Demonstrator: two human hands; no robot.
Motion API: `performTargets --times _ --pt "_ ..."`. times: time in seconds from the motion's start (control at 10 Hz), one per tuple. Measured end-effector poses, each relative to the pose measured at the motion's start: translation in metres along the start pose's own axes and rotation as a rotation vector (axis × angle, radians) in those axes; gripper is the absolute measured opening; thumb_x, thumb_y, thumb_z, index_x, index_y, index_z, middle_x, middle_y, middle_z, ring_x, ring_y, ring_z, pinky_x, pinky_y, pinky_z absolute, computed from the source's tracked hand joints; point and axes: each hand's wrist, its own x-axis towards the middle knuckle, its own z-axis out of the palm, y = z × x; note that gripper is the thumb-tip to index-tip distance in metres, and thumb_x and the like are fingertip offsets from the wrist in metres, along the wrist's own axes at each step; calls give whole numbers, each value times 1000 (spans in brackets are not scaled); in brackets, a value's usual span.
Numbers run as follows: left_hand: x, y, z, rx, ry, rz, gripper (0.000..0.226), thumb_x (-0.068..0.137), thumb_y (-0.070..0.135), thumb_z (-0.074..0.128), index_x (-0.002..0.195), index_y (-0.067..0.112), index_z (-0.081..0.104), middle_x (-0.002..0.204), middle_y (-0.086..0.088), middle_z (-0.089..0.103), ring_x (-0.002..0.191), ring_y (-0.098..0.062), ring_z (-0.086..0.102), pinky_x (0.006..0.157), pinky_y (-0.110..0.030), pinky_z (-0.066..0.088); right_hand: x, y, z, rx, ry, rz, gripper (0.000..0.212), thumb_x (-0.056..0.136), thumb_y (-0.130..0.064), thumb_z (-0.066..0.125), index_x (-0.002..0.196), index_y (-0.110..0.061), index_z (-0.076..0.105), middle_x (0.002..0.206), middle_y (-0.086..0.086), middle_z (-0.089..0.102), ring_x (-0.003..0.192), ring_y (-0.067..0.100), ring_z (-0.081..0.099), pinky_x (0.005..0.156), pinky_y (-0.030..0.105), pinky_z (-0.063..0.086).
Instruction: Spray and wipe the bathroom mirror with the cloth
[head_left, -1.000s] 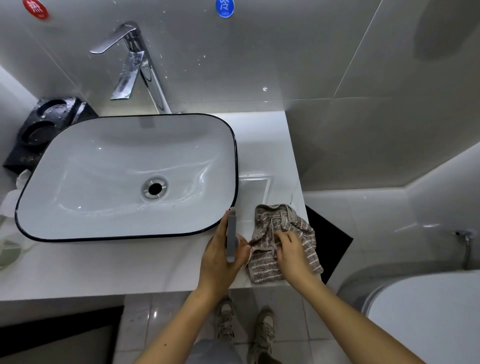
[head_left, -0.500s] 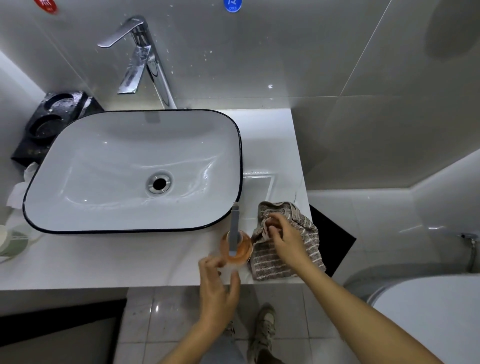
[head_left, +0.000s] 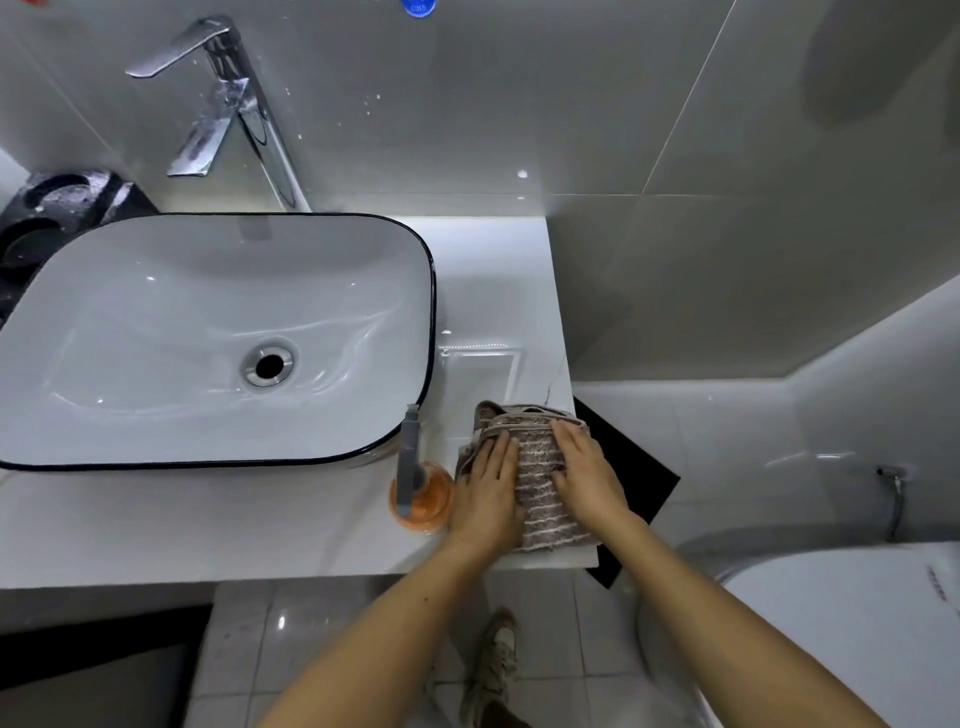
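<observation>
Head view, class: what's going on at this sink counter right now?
A person stands at the counter with both hands on a striped cloth at its right end. The left hand and right hand lie flat on the cloth, fingers straight, pressing it down. An orange spray bottle stands just left of the cloth, near the sink, and nobody holds it. The mirror is not in view.

1. Cool, fairly even light fills the sink; white glare streaks its bowl around the drain.
2. Behind the sink, a bright strip edges the wall tiles; up and right, a soft dark shadow.
3. Right of the sink the cloth reads sharp; the floor below smears, and straight lines bow at the frame edges.
</observation>
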Motion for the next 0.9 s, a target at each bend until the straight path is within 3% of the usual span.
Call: performTargets --times 0.1,0.2,0.4,0.5,0.7,0.9 --pt "11 6 -3 -60 -37 -76 88 80 25 49 147 20 -8 159 2 -9 146 -17 -6 116 -40 3 8 9 -6 -115 -63 -10 65 91 -26 51 146 -24 14 156 -4 -4 141 22 6 115 33 12" --pt "19 11 -5 -77 -79 -117 93 76 27 55 147 21 -6 158 -1 -9 145 -22 -9 117 -44 -2 14 10 -11 -90 -91 -23 66 91 -29 51 146 -23 14 156 -5 0 141 21 7 115 32 10" --pt "-8 3 -5 -195 178 -76 75 85 16 47 147 17 5 159 -3 -1 145 -22 -7 114 -31 -4 -5 0 -7 175 47 -56 55 93 -15 45 143 -19 24 154 -4 18 140 14 18 111 25 19" --pt "-28 6 -3 -208 163 -23 72 87 13 43 148 15 5 159 -5 -3 146 -22 -9 110 -26 -11 -20 -3 -9 229 60 -44 53 91 -7 44 141 -19 31 152 -3 23 138 14 24 109 24 23" --pt "-64 3 -21 -301 95 -3 68 88 17 48 147 17 16 158 -3 11 145 -19 9 116 -31 10 -57 -11 -10 221 21 50 53 89 -4 41 139 -22 37 147 0 36 128 18 41 101 29 37" --pt "-120 -37 -32 -292 69 94 61 82 22 50 140 23 34 150 -2 36 136 -19 33 111 -33 30 -105 -49 7 180 32 15 49 88 -9 45 137 -17 40 145 4 38 131 20 38 101 21 31"
